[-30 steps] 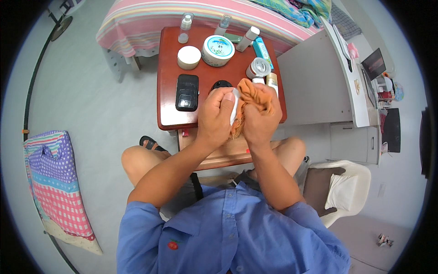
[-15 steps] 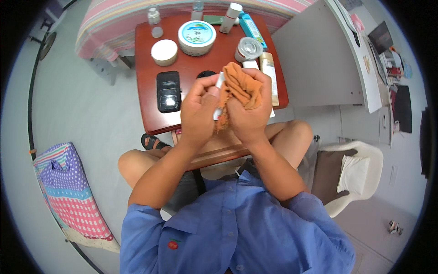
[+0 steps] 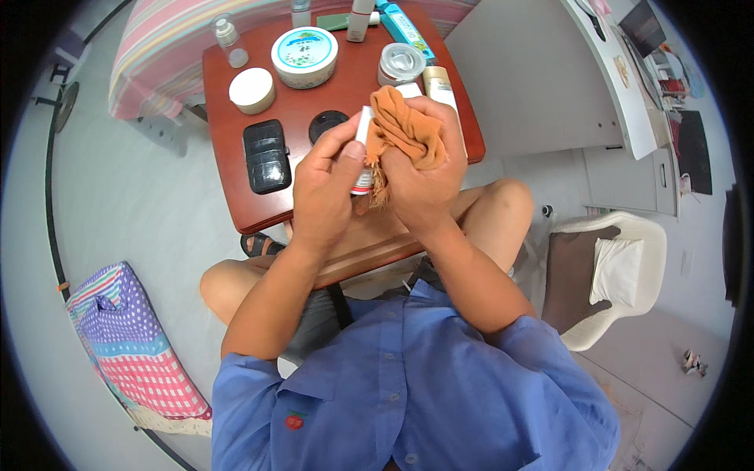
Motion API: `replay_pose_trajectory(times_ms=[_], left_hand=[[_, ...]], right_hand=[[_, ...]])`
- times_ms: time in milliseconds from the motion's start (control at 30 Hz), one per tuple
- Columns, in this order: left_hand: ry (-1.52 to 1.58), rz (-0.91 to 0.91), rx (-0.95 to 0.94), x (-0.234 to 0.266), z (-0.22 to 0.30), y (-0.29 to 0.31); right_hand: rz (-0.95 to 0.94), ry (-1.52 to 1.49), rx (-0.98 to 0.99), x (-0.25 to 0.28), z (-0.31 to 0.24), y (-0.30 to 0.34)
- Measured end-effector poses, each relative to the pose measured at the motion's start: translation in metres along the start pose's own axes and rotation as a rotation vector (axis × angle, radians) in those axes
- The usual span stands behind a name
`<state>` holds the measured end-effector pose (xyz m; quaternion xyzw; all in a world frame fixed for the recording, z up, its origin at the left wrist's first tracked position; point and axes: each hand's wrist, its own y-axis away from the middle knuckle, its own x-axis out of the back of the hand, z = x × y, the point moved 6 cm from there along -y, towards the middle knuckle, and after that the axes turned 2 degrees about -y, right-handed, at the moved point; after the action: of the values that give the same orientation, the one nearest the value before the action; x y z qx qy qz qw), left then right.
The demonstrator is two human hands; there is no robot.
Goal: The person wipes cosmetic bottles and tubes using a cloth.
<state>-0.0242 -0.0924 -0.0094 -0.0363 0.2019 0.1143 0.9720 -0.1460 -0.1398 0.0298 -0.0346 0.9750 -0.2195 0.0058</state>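
An orange cloth (image 3: 407,129) is held above the near edge of a red-brown table (image 3: 353,74), bunched into soft folds at the top, with loose, frayed strands hanging from its lower end. It is gripped by the right hand (image 3: 428,173), whose fingers are curled round its right side and whose thumb is pressed against its front. Directly left of the cloth, and touching it, a slim white container (image 3: 364,124) is grasped upright, slightly tilted, between the thumb and fingers of the left hand (image 3: 323,184); its sides are smooth and its lower end is marked with a red band and small print, too fine to be made out. Beyond the cloth and to its left, a round tub (image 3: 305,59) is topped with a lid printed in blue and white, and its side is patterned with small leaves. Farther left of the cloth, a cream jar (image 3: 252,91) is seen without visible lettering, and a glossy black case (image 3: 267,157) is laid flat. Beyond the cloth, a blue box (image 3: 406,33) is covered with pale printing, and a beige bottle (image 3: 438,83) is partly hidden by the right hand.
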Motion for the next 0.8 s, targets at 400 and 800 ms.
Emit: replay_pose_trajectory(times_ms=[400,800], left_hand=[[0.223,0.176,0.089,0.029,-0.003,0.001],[0.084,0.099,0.023,0.027,-0.008,0.011]], right_hand=[[-0.288,0.223,0.255,-0.024,-0.020,0.033],[-0.177,0.214,0.081,-0.020,-0.020,0.045]])
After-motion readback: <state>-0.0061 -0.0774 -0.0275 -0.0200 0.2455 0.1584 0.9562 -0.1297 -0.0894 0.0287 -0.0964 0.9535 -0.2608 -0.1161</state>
